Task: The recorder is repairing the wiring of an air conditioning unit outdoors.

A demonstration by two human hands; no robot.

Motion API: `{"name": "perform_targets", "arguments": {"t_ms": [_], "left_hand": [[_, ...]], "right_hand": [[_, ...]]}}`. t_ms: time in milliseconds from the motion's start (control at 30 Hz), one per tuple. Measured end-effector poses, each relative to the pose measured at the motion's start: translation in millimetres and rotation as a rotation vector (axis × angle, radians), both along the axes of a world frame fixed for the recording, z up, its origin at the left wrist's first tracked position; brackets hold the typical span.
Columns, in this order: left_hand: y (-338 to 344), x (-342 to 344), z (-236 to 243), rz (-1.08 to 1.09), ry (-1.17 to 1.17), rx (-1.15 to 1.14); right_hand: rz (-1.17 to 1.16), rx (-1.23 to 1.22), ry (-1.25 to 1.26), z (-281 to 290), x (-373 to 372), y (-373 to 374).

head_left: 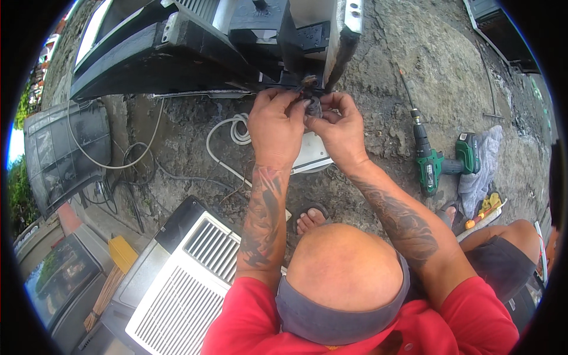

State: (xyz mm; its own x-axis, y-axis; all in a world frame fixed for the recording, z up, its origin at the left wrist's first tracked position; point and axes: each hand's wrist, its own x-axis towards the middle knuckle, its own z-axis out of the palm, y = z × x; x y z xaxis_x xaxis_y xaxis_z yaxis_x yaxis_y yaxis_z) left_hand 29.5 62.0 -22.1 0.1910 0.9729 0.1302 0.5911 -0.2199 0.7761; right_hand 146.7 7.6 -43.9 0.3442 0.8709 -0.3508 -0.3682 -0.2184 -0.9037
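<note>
My left hand and my right hand meet at the lower edge of a black-and-white air conditioner chassis. Fingers of both are bent and pinched around a small, dirty grey piece, whose kind I cannot make out. Right above my fingertips a small brownish tuft shows inside the chassis. A black box-shaped part stands in the chassis beyond my left hand. My fingers hide much of the grey piece. Below my hands lies a white panel, partly covered by them.
On the rough ground at right lie a green cordless drill with a long bit and a grey cloth. A white coiled cord runs below my left hand. A white louvred front panel stands lower left, a grey casing far left.
</note>
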Motion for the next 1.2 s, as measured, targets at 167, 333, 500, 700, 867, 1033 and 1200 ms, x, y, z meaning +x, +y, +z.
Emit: {"name": "perform_targets", "arguments": {"t_ms": [167,333,500,700,867,1033,1200], "left_hand": [[0.9,3.4,3.3,-0.065,-0.008,-0.076],[8.5,-6.6,12.6,-0.132,-0.105,-0.264],[18.9,-22.4,7.1,-0.226,-0.093,-0.251],[26.8,-20.2,14.7,-0.334,-0.009,-0.247],[28.0,-30.5,6.8,-0.46,-0.025,-0.118],[21.2,-29.0,5.0,-0.443,-0.036,-0.11],[28.5,-33.1,-0.3,-0.428,-0.087,-0.133]], "right_hand": [[-0.017,-0.02,0.016,-7.6,-2.5,1.3],[0.027,-0.074,0.093,-2.5,3.6,5.3],[0.02,-0.09,0.11,-0.2,-5.7,3.2],[0.013,-0.091,0.235,-5.9,0.2,3.5],[-0.093,-0.121,0.21,-5.5,-7.9,6.5],[-0.074,-0.112,0.272,-7.4,-3.1,4.6],[-0.017,-0.129,0.337,-5.9,4.8,3.8]]}}
